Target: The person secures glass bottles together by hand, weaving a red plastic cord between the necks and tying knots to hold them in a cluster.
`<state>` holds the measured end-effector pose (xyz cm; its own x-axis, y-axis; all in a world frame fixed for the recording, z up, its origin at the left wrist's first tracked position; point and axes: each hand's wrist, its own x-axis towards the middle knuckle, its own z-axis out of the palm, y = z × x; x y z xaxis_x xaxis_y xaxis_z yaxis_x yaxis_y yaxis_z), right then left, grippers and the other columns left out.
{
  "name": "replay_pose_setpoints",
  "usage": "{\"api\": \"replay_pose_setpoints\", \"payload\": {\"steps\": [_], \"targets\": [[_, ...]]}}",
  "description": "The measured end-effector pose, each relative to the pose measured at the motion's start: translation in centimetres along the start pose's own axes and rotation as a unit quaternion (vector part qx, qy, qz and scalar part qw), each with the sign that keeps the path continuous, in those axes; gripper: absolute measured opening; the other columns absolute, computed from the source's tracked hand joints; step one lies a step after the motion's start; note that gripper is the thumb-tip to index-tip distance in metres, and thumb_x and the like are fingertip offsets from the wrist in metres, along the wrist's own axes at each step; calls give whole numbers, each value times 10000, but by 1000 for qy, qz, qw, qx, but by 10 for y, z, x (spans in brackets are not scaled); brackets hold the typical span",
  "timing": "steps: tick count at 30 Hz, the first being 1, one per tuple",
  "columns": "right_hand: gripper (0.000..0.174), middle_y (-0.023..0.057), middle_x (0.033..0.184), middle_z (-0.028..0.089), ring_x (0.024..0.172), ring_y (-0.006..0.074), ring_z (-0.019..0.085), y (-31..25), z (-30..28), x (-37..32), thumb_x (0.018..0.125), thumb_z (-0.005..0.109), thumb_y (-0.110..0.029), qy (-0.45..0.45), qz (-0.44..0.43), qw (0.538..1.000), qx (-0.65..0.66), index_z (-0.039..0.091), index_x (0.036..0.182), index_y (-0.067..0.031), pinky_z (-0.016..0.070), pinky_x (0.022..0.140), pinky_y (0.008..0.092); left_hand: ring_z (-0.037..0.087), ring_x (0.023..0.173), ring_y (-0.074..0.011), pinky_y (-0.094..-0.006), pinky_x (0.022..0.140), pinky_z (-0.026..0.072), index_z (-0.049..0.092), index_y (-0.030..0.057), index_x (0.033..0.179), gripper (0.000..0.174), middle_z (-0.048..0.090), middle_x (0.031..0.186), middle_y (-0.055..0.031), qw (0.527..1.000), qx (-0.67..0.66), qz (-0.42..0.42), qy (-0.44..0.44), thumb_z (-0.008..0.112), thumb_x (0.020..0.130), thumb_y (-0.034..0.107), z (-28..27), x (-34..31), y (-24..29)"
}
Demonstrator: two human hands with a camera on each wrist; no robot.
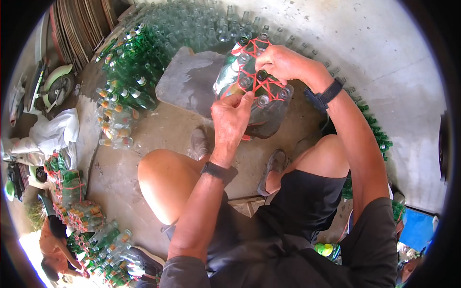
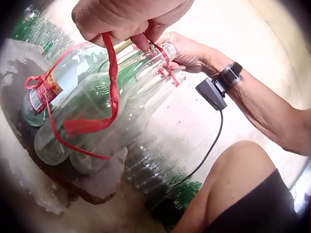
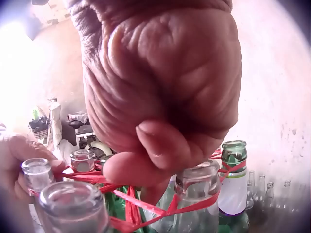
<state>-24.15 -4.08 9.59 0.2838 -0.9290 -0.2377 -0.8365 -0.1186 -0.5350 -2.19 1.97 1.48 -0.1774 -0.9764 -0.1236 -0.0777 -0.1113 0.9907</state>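
A bundle of glass bottles [image 2: 73, 116], clear and green, stands upright in front of me, with red plastic twine [image 1: 266, 87] zigzagging between the necks. My left hand [image 1: 230, 119] pinches the twine at the near side of the necks. From its fingers a flat loose end [image 2: 113, 82] hangs down in the left wrist view. Over the far right necks, my right hand [image 1: 284, 62] has its fingers curled and pinches the twine, partly hiding it. A second strand circles the bottle bodies, knotted beside a red-and-white label [image 2: 45, 94].
A grey slab [image 1: 185, 79] lies left of the bundle. Many loose green bottles [image 1: 139, 79] and clear bottles [image 1: 201, 33] stand along the wall. Tied bundles [image 1: 72, 187] and another person [image 1: 57, 247] are at lower left. My knees [image 1: 165, 177] flank the work.
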Motion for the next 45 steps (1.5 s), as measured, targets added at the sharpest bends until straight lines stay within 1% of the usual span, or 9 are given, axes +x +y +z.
{"api": "replay_pose_setpoints", "payload": {"steps": [5,8,11,13,14,17,22,36,45], "targets": [[288,174,757,725,523,219,686,-11,-11,-1,975,522,13,-73,79,994,29,744,1159,23,537,532,377,451,613,-44,-308,538,420,763,-84,893,311,553,611,40,1000,-20,-16,-11,753,977,215,-8,-7,-2],[291,132,677,654,506,173,677,-9,-10,-4,976,517,23,-79,102,992,2,725,1179,32,515,497,351,458,618,-44,-305,537,417,765,-86,916,286,569,633,45,999,-30,-24,-16,743,982,191,-14,-11,1],[254,162,746,693,617,255,724,1,9,-15,976,534,13,-30,54,998,-13,699,1166,53,555,594,395,467,625,-43,-304,539,421,767,-87,932,270,587,643,43,999,-17,-37,-25,737,982,178,-21,-10,6],[186,188,868,713,781,354,724,1,37,-36,977,582,-15,280,-182,937,-101,678,1119,59,573,710,453,474,629,-43,-304,542,426,770,-84,941,264,596,644,39,999,-5,-40,-28,736,981,175,-22,-10,8],[143,201,938,683,901,451,679,-26,46,-52,968,639,-116,316,-93,939,-93,679,1061,-14,572,796,511,478,631,-45,-308,545,432,772,-82,948,258,599,643,33,999,5,-37,-23,735,978,171,-22,-10,7],[339,112,930,654,1002,383,672,-59,73,-82,838,811,-285,372,-86,908,-174,673,1022,-36,572,796,496,486,633,-53,-319,553,444,775,-79,959,251,604,641,19,999,19,-22,-15,735,975,168,-23,-9,5],[258,98,967,610,920,311,647,-62,92,-81,783,840,-265,348,-50,911,-217,707,851,-55,584,714,447,491,635,-64,-331,562,450,766,-83,941,254,600,634,3,1000,16,-9,-10,739,969,168,-24,-8,6],[319,95,1027,600,1004,318,634,-51,108,-82,752,882,-244,361,-37,919,-155,708,948,-62,601,726,453,465,628,-34,-258,537,358,807,-37,916,216,612,696,56,998,53,1,-23,767,961,171,-28,-5,9],[360,58,993,582,984,305,611,-45,101,-77,695,886,-189,328,-32,939,-97,702,986,-86,587,695,468,517,705,-39,-251,607,415,807,-48,947,220,667,758,42,998,67,-4,-11,768,965,168,-27,-14,15]]}}
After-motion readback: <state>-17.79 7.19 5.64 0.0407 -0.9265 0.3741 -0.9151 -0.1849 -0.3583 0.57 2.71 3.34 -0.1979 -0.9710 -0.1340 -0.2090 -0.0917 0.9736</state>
